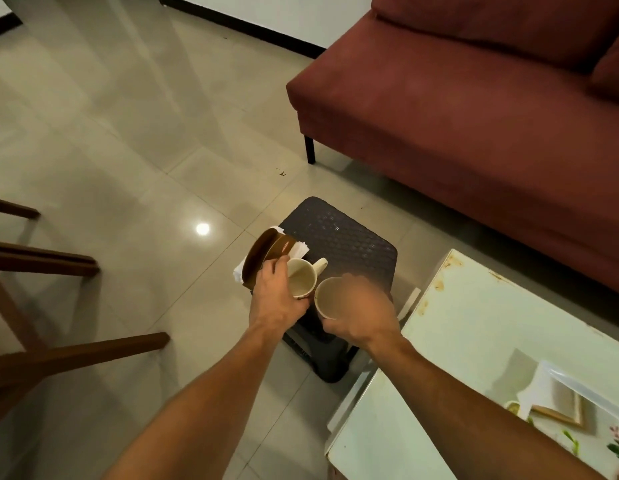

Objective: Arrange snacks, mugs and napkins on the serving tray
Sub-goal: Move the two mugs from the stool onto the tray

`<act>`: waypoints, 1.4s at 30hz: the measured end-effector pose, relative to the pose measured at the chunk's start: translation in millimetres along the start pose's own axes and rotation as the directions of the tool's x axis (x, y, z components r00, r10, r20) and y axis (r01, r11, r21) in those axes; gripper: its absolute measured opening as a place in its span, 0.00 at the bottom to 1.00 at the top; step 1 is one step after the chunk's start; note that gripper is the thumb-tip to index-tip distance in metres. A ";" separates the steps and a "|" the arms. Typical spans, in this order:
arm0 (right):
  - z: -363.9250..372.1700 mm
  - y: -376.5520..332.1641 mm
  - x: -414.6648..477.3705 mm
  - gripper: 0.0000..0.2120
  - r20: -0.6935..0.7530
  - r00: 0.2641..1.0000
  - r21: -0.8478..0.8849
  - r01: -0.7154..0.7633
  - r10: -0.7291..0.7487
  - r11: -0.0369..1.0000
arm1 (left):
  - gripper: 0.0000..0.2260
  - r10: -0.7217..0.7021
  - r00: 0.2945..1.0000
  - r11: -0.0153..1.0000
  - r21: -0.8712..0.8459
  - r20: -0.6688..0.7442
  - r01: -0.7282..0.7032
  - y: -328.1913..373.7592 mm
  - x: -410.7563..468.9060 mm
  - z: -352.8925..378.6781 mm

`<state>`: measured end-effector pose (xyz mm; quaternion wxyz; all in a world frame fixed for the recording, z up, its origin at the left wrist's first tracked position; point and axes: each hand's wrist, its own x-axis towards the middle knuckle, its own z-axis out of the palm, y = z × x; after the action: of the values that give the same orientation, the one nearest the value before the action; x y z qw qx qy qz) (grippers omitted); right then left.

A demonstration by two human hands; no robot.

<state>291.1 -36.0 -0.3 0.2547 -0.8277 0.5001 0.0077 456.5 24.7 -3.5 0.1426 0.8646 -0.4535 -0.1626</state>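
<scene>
Mugs and napkins, not yet arranged on any tray I can identify, are gathered over a dark plastic stool (339,237) that stands beyond both hands, with a red sofa (474,116) farther off past the right hand and a pale, stained table (474,341) just outboard of the right forearm. A clear-lidded container (574,389) with what may be snacks sits on that table, behind the right hand and well apart from it. Brown and tilted on edge, a round dish or tray (263,254) stands just beyond the left hand's fingertips; whether it is the serving tray I cannot tell. White napkins (299,249) lie under and beside it, past the left hand. The left hand (278,299) is closed around a cream handled mug (302,280), its handle pointing away toward the stool's middle. The right hand (361,313), motion-blurred, grips a second cream mug (330,296), the two rims almost touching between the hands. Judging from this, the task is at an early stage: both mugs are in hand rather than set down, the napkins are loose, and the snacks remain on the table, untouched.
</scene>
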 end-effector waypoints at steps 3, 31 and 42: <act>-17.8 17.6 -19.6 0.44 -0.048 0.996 0.068 -0.068 0.071 0.995 | 0.42 0.073 0.997 0.997 0.042 -0.012 -0.072 8.2 -5.6 -0.9; -92.8 429.7 -296.8 0.47 -0.076 0.847 0.229 -0.498 0.526 0.836 | 0.40 0.762 0.548 0.643 -0.298 0.346 -0.706 265.2 -248.5 177.9; -91.5 474.0 -303.7 0.49 -0.029 0.882 0.183 -0.457 0.470 0.870 | 0.41 0.758 0.508 0.638 -0.300 0.409 -0.709 286.1 -278.5 214.4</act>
<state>-277.0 -0.6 -35.6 0.2969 -0.6582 0.6918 -0.0046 8.2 78.0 -42.8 0.1154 0.5091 -0.7883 -0.3257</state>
